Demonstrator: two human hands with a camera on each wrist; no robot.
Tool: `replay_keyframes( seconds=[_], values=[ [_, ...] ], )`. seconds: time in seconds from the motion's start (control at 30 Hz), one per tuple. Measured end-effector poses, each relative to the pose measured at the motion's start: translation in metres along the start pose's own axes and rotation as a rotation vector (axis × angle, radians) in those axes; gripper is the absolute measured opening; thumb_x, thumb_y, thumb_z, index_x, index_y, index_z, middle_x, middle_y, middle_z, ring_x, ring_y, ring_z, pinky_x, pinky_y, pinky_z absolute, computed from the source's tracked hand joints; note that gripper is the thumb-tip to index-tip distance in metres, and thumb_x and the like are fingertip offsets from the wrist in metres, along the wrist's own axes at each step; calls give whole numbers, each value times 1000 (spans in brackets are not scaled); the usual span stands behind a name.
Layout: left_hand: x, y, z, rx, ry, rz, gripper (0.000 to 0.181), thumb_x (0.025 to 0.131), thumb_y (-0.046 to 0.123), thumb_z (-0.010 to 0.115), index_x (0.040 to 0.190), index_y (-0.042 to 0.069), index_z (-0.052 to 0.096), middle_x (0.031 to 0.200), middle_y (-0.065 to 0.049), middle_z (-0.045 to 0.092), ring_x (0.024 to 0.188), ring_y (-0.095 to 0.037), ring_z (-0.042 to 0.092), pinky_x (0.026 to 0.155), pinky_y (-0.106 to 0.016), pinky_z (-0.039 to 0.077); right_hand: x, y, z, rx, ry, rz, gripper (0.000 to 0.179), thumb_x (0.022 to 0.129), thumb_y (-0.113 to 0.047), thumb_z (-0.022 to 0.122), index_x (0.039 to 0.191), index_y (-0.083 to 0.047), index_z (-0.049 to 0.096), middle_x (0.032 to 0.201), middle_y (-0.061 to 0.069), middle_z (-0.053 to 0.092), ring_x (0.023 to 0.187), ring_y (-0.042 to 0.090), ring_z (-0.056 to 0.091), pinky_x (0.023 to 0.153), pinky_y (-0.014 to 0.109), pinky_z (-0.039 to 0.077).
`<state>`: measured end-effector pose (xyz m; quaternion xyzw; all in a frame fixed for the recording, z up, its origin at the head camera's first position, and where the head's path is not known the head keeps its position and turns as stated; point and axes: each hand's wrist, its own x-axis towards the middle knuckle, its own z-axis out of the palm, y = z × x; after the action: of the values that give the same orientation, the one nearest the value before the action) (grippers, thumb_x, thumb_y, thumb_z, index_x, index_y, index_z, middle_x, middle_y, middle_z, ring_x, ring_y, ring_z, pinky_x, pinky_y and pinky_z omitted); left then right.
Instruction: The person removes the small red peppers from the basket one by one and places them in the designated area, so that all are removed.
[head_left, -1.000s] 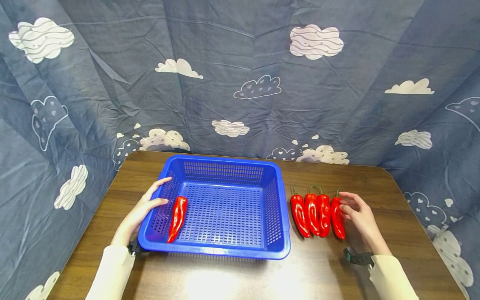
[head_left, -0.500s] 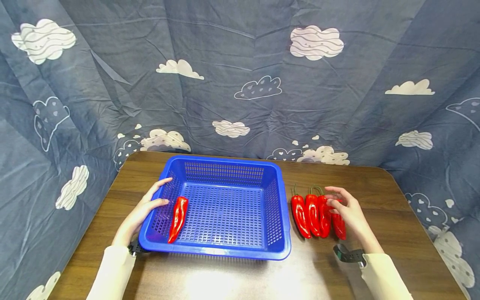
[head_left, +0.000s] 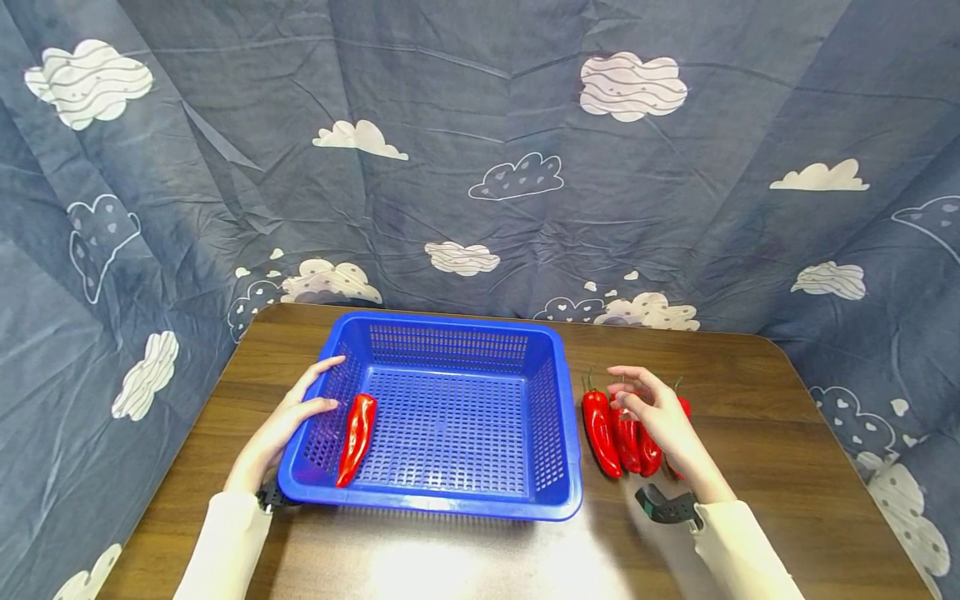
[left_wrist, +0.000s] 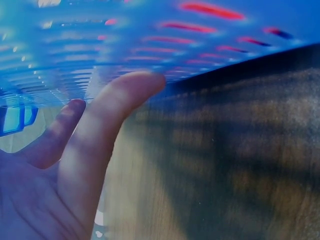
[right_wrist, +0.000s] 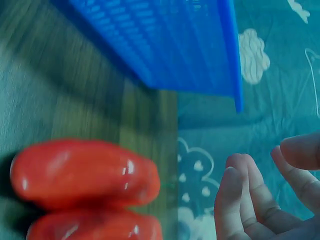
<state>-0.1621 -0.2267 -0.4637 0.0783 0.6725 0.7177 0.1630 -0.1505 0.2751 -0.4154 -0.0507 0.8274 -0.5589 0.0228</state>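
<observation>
A blue perforated basket point(head_left: 427, 503) stands on the table, with one long red chili pepper point(head_left: 357, 439) lying near its left wall inside. My left hand point(head_left: 277, 425) rests at the basket's left side, thumb and finger extended at the rim; the left wrist view shows its fingers point(left_wrist: 97, 145) against the perforated wall. Right of the basket, several red chili peppers point(head_left: 602, 437) lie side by side, green stems away from me. Over them hovers my right hand point(head_left: 660, 421), fingers loosely bent and holding nothing, partly covering the middle and right peppers. Two peppers point(right_wrist: 85, 172) show in the right wrist view.
The brown wooden table point(head_left: 757, 417) has rounded far corners. Behind it hangs a dark blue-grey curtain point(head_left: 450, 200) printed with clouds. Black wrist straps point(head_left: 667, 505) sit at both wrists. The basket's right wall stands close to the leftmost pepper of the row.
My right hand has moved left across the row of peppers, from the rightmost one to above the middle ones. The left hand, the basket and the peppers keep their places.
</observation>
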Motion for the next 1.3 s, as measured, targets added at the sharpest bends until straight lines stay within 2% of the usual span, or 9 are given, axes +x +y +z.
replay_keyframes(
  seconds=[0.13,0.37,0.47,0.77,0.93,1.1,1.3],
  values=[
    [0,0,0,8,1,1,64,94,3,47,150,22,24,149,-23,20,119,-41,39,85,-48,47,1,-8,9,7,-35,-13,36,95,1,48,130,6,48,111,31,57,88,24,63,74,35,53],
    [0,0,-1,30,5,3,63,94,3,47,150,22,24,148,-24,21,118,-42,40,84,-48,48,6,-20,21,23,-69,-42,34,95,0,51,128,7,49,108,26,60,88,28,64,72,34,54],
    [0,0,0,23,4,1,64,94,3,47,150,22,24,148,-24,21,117,-41,41,84,-48,48,7,-24,25,41,-85,-46,33,95,1,50,127,8,49,108,29,59,89,30,64,72,35,55],
    [0,0,0,10,4,-3,64,94,3,47,150,23,24,148,-24,22,118,-41,41,85,-48,48,11,-33,38,119,-157,-61,33,95,3,47,127,11,47,107,32,57,87,27,64,73,33,55],
    [-1,0,0,6,8,-11,63,94,4,47,150,24,25,148,-22,21,119,-40,40,85,-48,48,16,-37,47,122,-177,-44,33,95,2,48,128,9,48,108,33,56,89,34,64,73,33,55],
    [0,0,0,13,3,-2,63,94,4,47,150,24,25,148,-24,21,119,-41,40,86,-48,47,19,-42,56,122,-197,-41,33,96,2,48,128,8,48,105,28,58,91,40,62,74,36,55],
    [0,0,0,15,5,-2,64,94,3,47,150,24,25,148,-23,21,120,-43,38,87,-48,47,24,-48,68,116,-224,-60,32,94,3,49,126,7,50,100,19,60,84,26,64,73,40,55]
  ],
)
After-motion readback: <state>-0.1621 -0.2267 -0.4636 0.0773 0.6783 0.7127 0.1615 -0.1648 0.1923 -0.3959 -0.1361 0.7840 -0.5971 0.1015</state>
